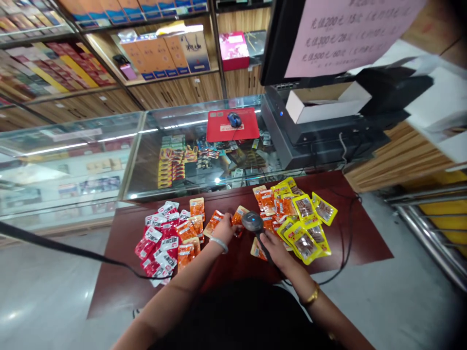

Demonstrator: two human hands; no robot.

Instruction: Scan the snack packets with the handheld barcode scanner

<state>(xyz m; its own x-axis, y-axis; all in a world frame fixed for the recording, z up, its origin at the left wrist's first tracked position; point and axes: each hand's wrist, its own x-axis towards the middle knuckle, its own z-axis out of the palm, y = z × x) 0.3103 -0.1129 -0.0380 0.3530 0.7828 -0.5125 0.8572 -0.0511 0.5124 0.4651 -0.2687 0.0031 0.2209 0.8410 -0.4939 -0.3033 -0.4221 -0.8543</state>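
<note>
My right hand point(274, 249) is wrapped round the handle of a dark handheld barcode scanner point(252, 221), whose head points toward my left hand. Just left of the scanner, my left hand point(224, 230) has its fingers closed on an orange snack packet point(239, 215). Another orange packet point(214, 221) lies against the left side of that hand; whether the fingers also hold it, I cannot tell. Several orange packets point(187, 253) are grouped left of my left hand, beside a heap of red and white packets point(159, 243). Right of the scanner, yellow packets point(305, 242) overlap more orange ones point(267, 200).
The packets lie on a dark red tabletop point(226, 265) against a glass display counter point(146, 184). On the counter are a red mouse pad point(215, 130), a blue mouse point(234, 119) and a black machine point(302, 146) bearing a white box point(310, 114). A black cable point(348, 248) runs along the right.
</note>
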